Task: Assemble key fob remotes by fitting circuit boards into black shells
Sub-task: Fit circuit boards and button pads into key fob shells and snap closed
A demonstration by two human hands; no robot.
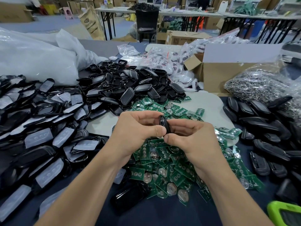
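Both hands together above the middle of the worktop [162, 216], over the heap of green circuit boards [164, 162]. Left hand [138, 128] and right hand [193, 137] both pinching one black shell [164, 123], thumbs on the near side, other fingers curled over the top, shell turned edge-on to the camera.

Looks like the seating or closing step: pressing a board home, or squeezing two halves shut. Next move probably calls for even pressure along the rim until flush, then setting the piece down among what look like closed fobs [260, 124] toward the right edge.

Cannot tell whether a board sits inside: interior hidden by the fingers and the edge-on angle. Open shells [130, 85] heaped toward the far edge. Green object [283, 212] at the near right corner cut off, not identifiable.
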